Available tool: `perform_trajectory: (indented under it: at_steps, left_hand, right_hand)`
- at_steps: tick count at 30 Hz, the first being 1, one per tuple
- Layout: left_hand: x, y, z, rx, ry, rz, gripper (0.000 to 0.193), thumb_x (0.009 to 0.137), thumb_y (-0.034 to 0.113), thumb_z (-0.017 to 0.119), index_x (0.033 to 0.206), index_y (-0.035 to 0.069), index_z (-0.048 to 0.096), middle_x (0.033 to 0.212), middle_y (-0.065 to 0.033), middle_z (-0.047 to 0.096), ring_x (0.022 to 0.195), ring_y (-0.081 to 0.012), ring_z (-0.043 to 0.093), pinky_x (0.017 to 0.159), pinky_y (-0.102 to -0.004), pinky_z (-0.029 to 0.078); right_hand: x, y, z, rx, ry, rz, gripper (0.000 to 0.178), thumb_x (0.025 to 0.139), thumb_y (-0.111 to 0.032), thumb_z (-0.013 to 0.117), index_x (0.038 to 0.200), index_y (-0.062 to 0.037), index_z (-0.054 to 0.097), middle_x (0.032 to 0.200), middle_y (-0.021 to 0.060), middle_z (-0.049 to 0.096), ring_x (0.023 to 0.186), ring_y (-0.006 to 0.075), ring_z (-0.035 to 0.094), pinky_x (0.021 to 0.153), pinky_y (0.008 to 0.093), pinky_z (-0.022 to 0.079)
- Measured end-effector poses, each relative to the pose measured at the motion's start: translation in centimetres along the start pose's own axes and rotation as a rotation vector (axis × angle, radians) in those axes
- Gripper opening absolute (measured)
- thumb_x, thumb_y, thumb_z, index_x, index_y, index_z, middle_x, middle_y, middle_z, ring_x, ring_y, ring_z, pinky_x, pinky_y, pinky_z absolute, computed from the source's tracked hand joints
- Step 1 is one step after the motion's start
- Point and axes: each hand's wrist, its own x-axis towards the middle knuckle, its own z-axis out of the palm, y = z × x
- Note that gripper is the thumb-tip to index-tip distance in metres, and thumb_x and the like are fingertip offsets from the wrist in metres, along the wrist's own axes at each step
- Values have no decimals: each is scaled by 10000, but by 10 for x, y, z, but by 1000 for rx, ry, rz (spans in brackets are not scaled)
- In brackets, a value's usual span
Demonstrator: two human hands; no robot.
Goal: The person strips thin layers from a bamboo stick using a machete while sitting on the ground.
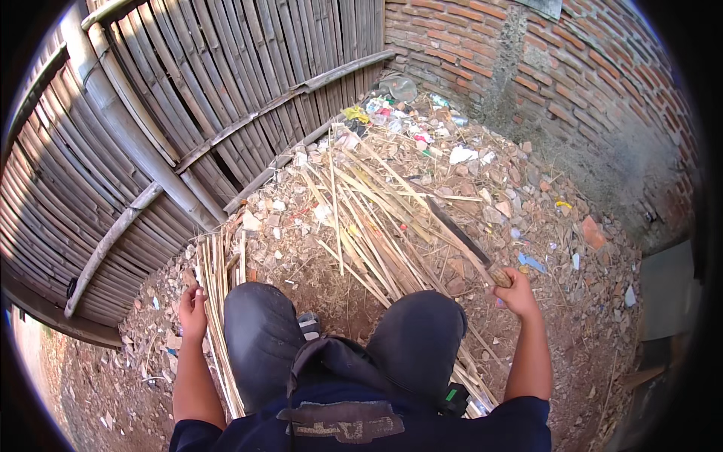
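Note:
My right hand (517, 294) is closed around the wooden handle of a machete (461, 235). Its long dark blade points forward and to the left, over the rubble and split bamboo. On the other side, my left hand (193, 315) is loosely curled with its fingers apart, and nothing shows in it. Just to its right lies a bundle of thin bamboo strips (214, 301), running along the outside of my left knee. A larger spread of bamboo strips (374, 241) lies on the ground ahead, its near end passing under my right knee.
A bamboo fence (218, 83) stands on the left, with a long pole along it. A brick wall (580, 83) closes off the right and back. Broken brick, stones and plastic litter (422, 135) cover the ground, thickest in the far corner. A grey panel (666, 294) stands at the right.

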Motion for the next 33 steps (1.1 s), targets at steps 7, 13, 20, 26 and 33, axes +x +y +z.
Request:
perform_trajectory:
  at_steps: [7,13,20,26,33]
  left_hand:
    - [4,261,87,359,-199,816,630,880,295,778,1419,66,545,1417,-210,554,1321,-387,535,1115,-520,412]
    - [18,309,98,634,-157,1103,780,808,352,816,1474,109,491,1479,-207,488,1381,-417,468,1192,-581,319]
    - [36,265,67,755,-530,876,549,870,309,711,1360,102,575,1050,-177,704,1040,-383,666,1034,-558,463]
    - [28,215,18,784,-509,800,445,884,210,617,1316,104,597,882,-180,715,867,-414,690,780,-526,541]
    - [-35,195,-41,822,-359,485,394,936,354,653,1230,91,642,799,-179,714,778,-409,701,707,-510,554]
  right_hand:
    - [-61,-99,-40,53,-156,-128,315,768,36,755,1073,13,684,867,18,689,740,109,652,672,293,538]
    - [-95,-149,-37,-91,-398,-176,317,751,-7,800,1051,0,697,863,-23,667,791,76,598,712,273,498]
    - [-119,-174,-26,-63,-508,-187,375,754,-45,838,1097,3,696,902,-28,658,821,72,578,732,265,487]
    - [-92,-198,-38,-50,-328,-189,359,776,-29,831,1101,2,682,963,-7,690,859,71,606,774,258,507]
    - [-42,-189,-52,-46,320,-358,312,878,-212,817,1065,-34,642,843,-22,626,737,65,559,673,271,474]
